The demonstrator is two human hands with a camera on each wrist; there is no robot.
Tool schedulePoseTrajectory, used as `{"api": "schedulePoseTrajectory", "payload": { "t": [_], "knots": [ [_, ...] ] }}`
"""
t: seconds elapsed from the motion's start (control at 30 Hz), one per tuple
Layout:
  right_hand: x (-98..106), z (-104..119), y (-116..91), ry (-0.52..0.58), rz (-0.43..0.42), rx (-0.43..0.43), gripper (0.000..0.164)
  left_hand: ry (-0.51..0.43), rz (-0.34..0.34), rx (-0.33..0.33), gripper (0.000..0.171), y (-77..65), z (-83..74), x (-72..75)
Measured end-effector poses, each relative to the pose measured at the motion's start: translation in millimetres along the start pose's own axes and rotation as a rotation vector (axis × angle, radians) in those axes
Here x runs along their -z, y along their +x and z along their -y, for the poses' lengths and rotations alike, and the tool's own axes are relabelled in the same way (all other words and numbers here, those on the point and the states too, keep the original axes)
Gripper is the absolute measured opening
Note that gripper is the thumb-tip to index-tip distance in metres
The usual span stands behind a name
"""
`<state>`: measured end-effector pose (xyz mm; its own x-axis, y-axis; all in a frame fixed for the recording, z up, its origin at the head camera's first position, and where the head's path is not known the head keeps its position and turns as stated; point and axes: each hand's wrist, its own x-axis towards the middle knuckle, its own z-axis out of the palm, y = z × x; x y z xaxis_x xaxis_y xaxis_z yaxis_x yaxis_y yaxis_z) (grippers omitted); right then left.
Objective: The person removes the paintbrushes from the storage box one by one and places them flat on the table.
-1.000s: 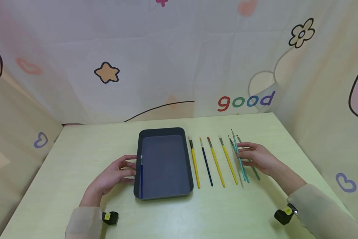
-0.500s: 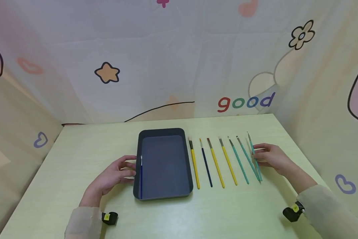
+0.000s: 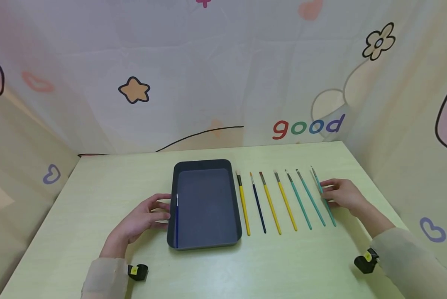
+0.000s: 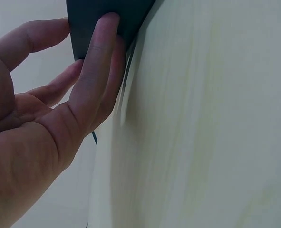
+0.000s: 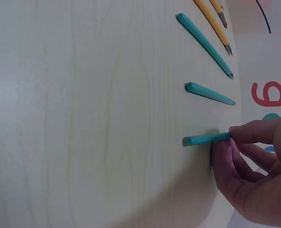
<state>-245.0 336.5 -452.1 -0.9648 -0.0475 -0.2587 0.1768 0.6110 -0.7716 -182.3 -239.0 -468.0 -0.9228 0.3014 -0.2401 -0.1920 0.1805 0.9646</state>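
My right hand (image 3: pixel 345 195) pinches a teal paintbrush (image 3: pixel 329 209) between thumb and fingers, at the right end of a row of brushes. In the right wrist view, that brush's handle end (image 5: pixel 197 140) pokes out past the fingertips, low over the table. My left hand (image 3: pixel 141 220) rests its extended fingers against the left side of a dark grey tray (image 3: pixel 210 207); the left wrist view has those fingers on the tray's outer wall (image 4: pixel 90 28). Inside the tray, along its left wall, lies a dark blue paintbrush (image 3: pixel 177 226).
Between the tray and my right hand lie two more teal brushes (image 3: pixel 311 198) (image 3: pixel 299 199), several yellow ones (image 3: pixel 271 203) and a dark blue one (image 3: pixel 258 203), roughly side by side with bristles away from me. A printed curtain (image 3: pixel 193 83) stands behind the pale table (image 3: pixel 77 207).
My right hand has moved right, leaving two teal brushes spread apart in the row. The last brush's handle end has swung right, away from its neighbour. My left hand and the tray have stayed put.
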Motion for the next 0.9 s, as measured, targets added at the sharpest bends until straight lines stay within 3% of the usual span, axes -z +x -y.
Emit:
{"api": "schedulePoseTrajectory", "payload": {
  "t": [0.27, 0.67, 0.9],
  "knots": [
    [-2, 6, 0, -0.165, -0.058, 0.019, 0.038, 0.001, 0.001, 0.001, 0.063, 0.3, -0.6, 0.2],
    [-4, 5, 0, -0.187, -0.070, 0.029, 0.037, -0.001, 0.013, -0.011, 0.064, -0.8, -2.9, 1.1],
    [-4, 11, -1, -0.241, -0.077, 0.012, 0.047, -0.002, 0.018, -0.011, 0.066, -1.9, -5.0, 1.1]
  ]
}}
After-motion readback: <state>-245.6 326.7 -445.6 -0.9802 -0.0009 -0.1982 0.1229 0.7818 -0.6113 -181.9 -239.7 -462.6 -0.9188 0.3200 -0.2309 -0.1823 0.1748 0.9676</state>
